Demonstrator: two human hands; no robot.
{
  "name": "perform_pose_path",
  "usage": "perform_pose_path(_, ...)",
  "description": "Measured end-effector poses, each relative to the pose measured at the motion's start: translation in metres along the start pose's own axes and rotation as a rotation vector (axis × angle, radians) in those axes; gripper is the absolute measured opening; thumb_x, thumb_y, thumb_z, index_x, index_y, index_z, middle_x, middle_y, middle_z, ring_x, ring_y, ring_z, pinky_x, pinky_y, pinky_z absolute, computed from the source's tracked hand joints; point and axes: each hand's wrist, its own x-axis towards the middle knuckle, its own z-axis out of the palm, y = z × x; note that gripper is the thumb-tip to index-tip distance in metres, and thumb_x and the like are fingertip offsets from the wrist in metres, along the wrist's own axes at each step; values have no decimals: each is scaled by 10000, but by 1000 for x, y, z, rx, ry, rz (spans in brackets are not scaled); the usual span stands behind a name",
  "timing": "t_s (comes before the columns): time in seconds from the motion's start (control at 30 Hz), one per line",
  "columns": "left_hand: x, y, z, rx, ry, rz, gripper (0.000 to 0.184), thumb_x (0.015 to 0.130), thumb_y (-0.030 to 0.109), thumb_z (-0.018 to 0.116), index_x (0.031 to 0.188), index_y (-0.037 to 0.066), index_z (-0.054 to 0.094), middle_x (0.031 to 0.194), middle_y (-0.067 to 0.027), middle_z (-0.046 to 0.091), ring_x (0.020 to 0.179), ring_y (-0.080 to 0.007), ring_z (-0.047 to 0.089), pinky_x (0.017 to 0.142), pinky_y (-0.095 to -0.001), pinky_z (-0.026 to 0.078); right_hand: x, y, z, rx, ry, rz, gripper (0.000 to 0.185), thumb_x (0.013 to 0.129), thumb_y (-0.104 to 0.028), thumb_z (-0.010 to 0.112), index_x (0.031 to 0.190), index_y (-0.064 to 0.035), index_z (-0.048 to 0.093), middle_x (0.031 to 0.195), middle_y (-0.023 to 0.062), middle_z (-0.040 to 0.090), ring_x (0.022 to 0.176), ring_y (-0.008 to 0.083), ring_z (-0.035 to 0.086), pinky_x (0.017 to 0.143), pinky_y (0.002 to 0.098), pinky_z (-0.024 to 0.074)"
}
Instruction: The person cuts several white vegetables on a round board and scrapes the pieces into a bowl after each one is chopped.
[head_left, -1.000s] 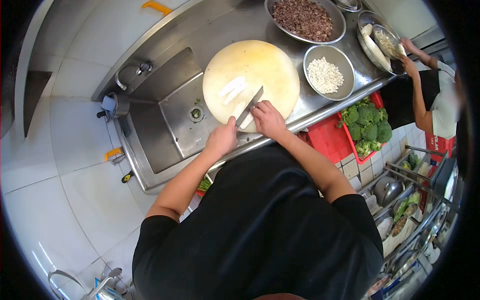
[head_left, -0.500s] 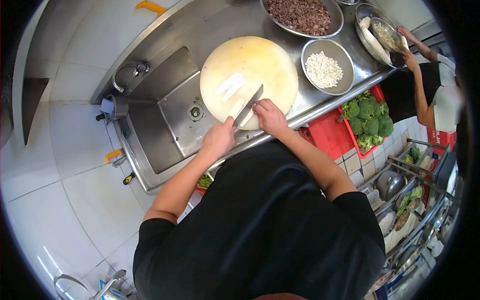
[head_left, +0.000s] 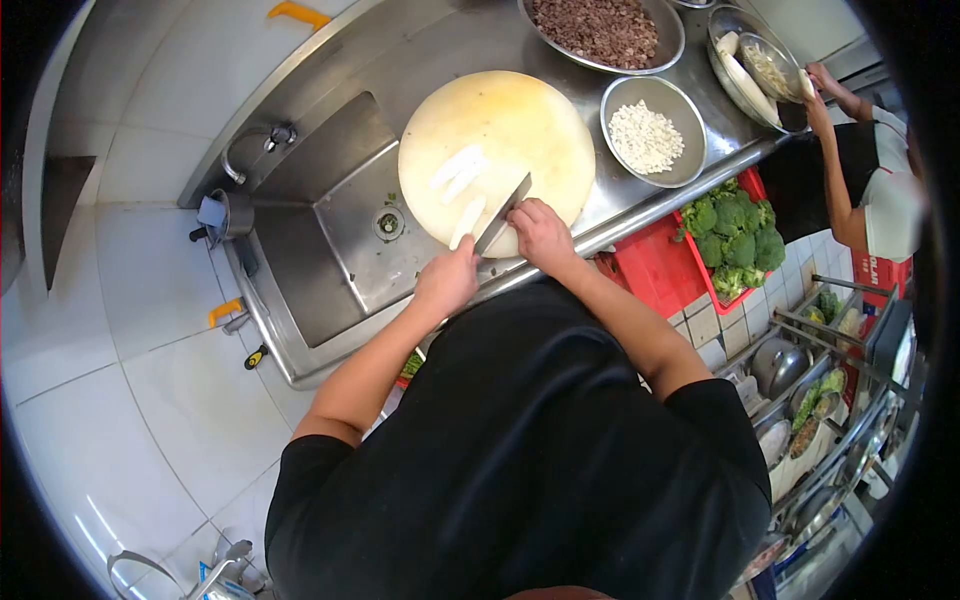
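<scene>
A round pale cutting board (head_left: 540,120) lies across the sink's edge. My left hand (head_left: 446,280) is closed at the lower end of a knife (head_left: 504,212), whose blade slants up and right over the board. Right of the blade, my right hand (head_left: 541,236) has its fingers bent around a white piece, mostly hidden by the fingers. Another white strip (head_left: 467,222) lies just left of the blade. Farther up and left on the board rest white strips (head_left: 460,172) side by side.
Right of the board stand a bowl of white diced pieces (head_left: 647,138) and a bowl of brown pieces (head_left: 597,32). Broccoli fills a red crate (head_left: 700,262) below the counter edge. At far right a co-worker's hands (head_left: 818,92) hold a bowl. The sink (head_left: 330,270) is left.
My left hand has moved slightly right with the knife. The strip left of the blade now lies farther from it at its lower end. The co-worker's hands have shifted a little.
</scene>
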Motion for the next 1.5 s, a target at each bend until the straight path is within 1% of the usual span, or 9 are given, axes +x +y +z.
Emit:
perform_pose_path(0.4,-2,-18,-38,-243,282,83,220,1020,273,602,1072,62,566,852,-258,693,834,-471,685,717,-558,512,-6,0,-21,268,62,212,115,899,20,659,1006,-21,661,1006,162,655,987,370,644,879,423,537)
perform_pose_path(0.6,-26,-30,-5,-207,510,190,291,916,200,700,1195,131,653,942,-188,739,851,-397,724,736,-490,567,31,24,-60,277,508,487,124,957,-13,663,1078,-38,660,980,69,657,862,161,624,749,299,501)
perform_pose_path(0.63,-27,-33,0,-209,527,207,341,891,186,721,1223,145,659,980,-174,748,868,-385,729,752,-484,576,37,30,-70,271,511,454,156,936,-17,682,1088,-44,662,983,87,654,861,195,632,750,317,506)
perform_pose_path(0.83,-37,-32,18,-112,476,228,396,811,157,783,1170,148,616,1067,-118,728,976,-345,711,815,-481,577,95,-28,-103,76,-324,5,412,831,-171,792,1228,-96,711,1254,154,701,1246,387,565,1089,466,449)
perform_pose_path(1.0,-43,-31,12,-16,398,200,390,791,179,788,1150,170,635,1098,-114,732,992,-337,713,817,-468,582,111,-7,-58,75,-940,315,348,878,-220,749,1195,-77,744,1159,174,742,1145,362,666,1014,424,509)
perform_pose_path(1.3,-69,-114,-12,-206,373,194,186,795,149,747,969,118,688,768,-85,721,724,-298,715,678,-421,561,100,-6,-42,-164,-780,-68,300,889,-189,722,1183,-149,773,1143,110,730,1142,313,641,1001,435,482)
perform_pose_path(1.43,-63,-161,-9,-423,463,139,195,813,176,779,963,99,680,661,-72,632,606,-259,619,610,-375,500,96,-11,-9,-68,-526,-198,332,858,-166,732,1189,-149,752,1149,58,707,1172,292,597,1024,449,449)
perform_pose_path(1.47,-63,-160,-17,-427,480,125,179,887,188,792,931,59,676,629,-32,581,593,-112,564,592,-300,466,97,-15,1,-64,-577,-216,298,864,-139,708,1160,-151,742,1134,56,707,1174,281,590,1025,442,440)
perform_pose_path(1.5,-61,-156,-23,-457,507,104,189,909,203,783,935,52,673,624,-19,570,583,-104,547,581,-298,457,98,-20,7,-132,-630,-248,292,858,-129,707,1146,-154,743,1132,57,707,1173,279,588,1026,436,437)
